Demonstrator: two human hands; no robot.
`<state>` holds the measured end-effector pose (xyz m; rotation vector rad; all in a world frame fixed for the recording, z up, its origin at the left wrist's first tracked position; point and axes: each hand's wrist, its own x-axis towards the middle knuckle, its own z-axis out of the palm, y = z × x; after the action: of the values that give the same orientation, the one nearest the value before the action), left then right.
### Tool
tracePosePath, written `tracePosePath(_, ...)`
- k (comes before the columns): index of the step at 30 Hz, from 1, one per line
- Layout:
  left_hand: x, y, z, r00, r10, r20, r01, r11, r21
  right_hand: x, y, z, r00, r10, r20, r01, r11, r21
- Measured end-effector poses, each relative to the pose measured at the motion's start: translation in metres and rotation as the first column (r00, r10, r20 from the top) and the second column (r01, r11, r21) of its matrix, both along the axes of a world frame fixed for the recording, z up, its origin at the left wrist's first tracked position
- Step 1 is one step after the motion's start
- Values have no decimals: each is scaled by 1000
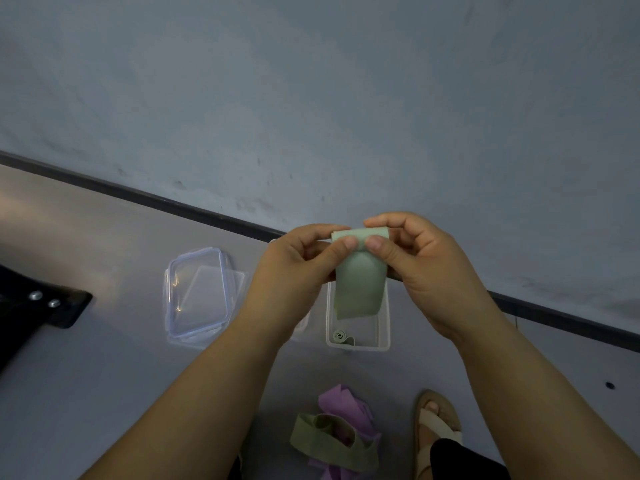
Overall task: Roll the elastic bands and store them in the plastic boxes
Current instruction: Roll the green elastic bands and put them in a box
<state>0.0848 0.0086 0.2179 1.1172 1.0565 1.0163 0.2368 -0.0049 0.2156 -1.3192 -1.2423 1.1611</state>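
A pale green elastic band (360, 282) hangs between both hands, its top end curled over. My left hand (298, 268) and my right hand (419, 261) pinch that top end with thumbs and forefingers. The band's loose tail drops over an open clear plastic box (384, 336) on the floor. A rolled green band (341, 337) lies in the box's near corner. A second clear box with a blue-sealed lid (197, 296) lies to the left.
A pile of loose bands, olive (329, 441) and purple (343, 403), lies on the floor near my sandalled foot (436, 427). A dark skirting strip runs along the wall behind. A black object with screws (45, 306) lies at the far left.
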Motion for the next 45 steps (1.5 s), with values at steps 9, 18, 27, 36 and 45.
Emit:
tracePosePath(9, -6, 2, -2, 1000, -16, 3, 15, 998, 62, -2, 1, -2, 1000, 26, 4, -26, 999, -19)
tracePosePath(18, -3, 1, -1, 999, -32, -14, 33, 995, 90, -1, 1, -1, 999, 21, -24, -22, 999, -48)
tracePosePath(27, -4, 1, -2, 997, -70, -44, 66, 995, -70, 1, 1, -6, 998, 18, -63, -20, 999, -37)
tracePosePath(36, -8, 3, -2, 998, -40, -38, 40, 999, 0, 1, 1, -6, 998, 57, -22, -56, 998, 11)
tracePosePath(45, -7, 3, 0, 998, -49, -32, 51, 998, 47, -2, 0, -3, 998, 55, -31, -58, 995, -84)
